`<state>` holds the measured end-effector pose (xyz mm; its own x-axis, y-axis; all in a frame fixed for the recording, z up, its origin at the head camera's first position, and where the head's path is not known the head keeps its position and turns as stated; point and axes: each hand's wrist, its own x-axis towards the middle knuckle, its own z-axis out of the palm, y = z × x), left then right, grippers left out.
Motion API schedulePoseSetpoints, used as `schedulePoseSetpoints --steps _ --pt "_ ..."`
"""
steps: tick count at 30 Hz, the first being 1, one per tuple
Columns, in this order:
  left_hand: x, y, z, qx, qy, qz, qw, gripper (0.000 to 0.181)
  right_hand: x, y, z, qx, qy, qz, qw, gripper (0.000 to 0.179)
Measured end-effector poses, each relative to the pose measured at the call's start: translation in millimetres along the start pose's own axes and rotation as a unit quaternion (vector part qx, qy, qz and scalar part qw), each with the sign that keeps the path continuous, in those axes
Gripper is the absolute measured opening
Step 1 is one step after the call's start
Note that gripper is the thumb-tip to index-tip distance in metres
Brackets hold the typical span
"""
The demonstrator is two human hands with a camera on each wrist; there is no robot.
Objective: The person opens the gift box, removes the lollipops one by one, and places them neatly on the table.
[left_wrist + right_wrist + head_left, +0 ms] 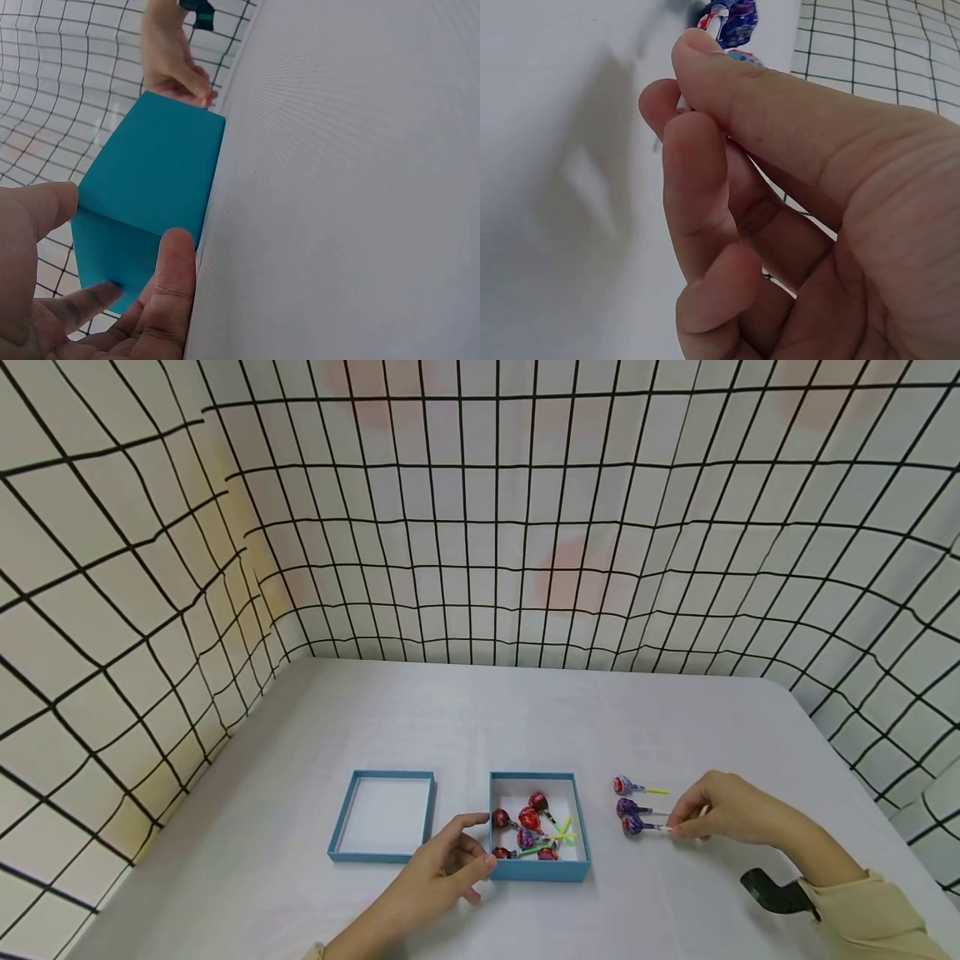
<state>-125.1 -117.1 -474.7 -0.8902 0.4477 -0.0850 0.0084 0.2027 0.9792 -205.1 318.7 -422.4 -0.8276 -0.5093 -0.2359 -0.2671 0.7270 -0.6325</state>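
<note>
My right hand [731, 810] pinches the white stick of a purple-wrapped lollipop [632, 824] between thumb and fingertips, close over the table. Alongside lie another purple lollipop [627, 807] and one in a light blue and red wrapper with a yellow stick [622, 785]. The fingertips of my left hand [442, 864] touch the front left corner of a blue box [540, 870]. Several red and purple lollipops [528, 818] lie loose inside it. The left wrist view has the thumb at the box's top edge and the other fingers against its side.
A shallow blue-rimmed lid [382, 857] lies left of the box. Both stand on a white-covered table [465, 718]. Black grid netting [495, 527] hangs in front of white walls around the back and sides. A dark band [780, 893] sits at my right sleeve.
</note>
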Motion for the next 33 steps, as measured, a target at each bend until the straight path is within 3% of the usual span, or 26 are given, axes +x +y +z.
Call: schedulePoseSetpoints --steps 15,33 --pt "0.0 0.2 0.0 0.002 0.001 -0.003 1.0 0.058 3.2 14 4 -0.011 0.011 0.004 0.9999 0.007" --pt "-0.1 0.7 0.1 0.001 0.002 -0.004 1.0 0.057 6.5 15 6 -0.025 0.02 0.007 0.9995 0.007"
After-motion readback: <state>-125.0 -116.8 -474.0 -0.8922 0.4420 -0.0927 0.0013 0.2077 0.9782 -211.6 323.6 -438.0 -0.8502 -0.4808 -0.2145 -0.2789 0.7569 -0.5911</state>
